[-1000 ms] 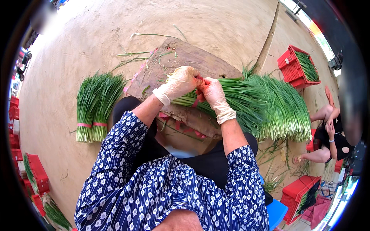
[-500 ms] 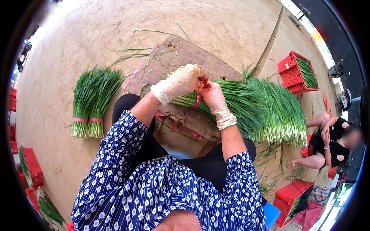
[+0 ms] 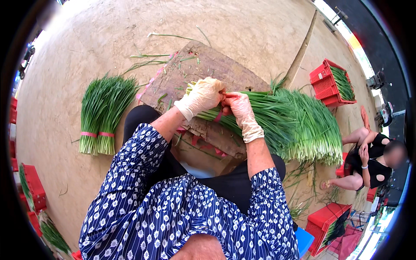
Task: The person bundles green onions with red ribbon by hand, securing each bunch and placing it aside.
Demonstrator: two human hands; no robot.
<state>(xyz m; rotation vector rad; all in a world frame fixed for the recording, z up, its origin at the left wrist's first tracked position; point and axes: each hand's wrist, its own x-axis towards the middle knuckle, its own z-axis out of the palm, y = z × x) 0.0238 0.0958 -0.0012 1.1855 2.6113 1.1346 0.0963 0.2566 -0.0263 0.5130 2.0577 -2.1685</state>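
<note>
A bundle of green chives (image 3: 264, 117) lies across a worn wooden board (image 3: 234, 65) in front of me, its pale stem ends toward the left. A pink strip (image 3: 218, 116) goes round the stems and runs up to my fingers. My left hand (image 3: 203, 96), in a whitish glove, is closed in a pinch above the stems. Right beside it my right hand (image 3: 241, 109), gloved too, pinches just above the strip; the two sets of fingertips meet. What exactly lies between the fingertips is mostly hidden.
Two tied chive bundles (image 3: 106, 112) stand on the left floor. A large chive pile (image 3: 314, 130) adjoins the board's right side. Red crates (image 3: 323, 84) with greens stand right and left. A person (image 3: 372, 160) sits at far right. Loose stalks (image 3: 149, 55) lie beyond the board.
Both hands have come down slightly toward the chives, and my left hand has shifted a little nearer to me. The fingers remain pinched together over the strip.
</note>
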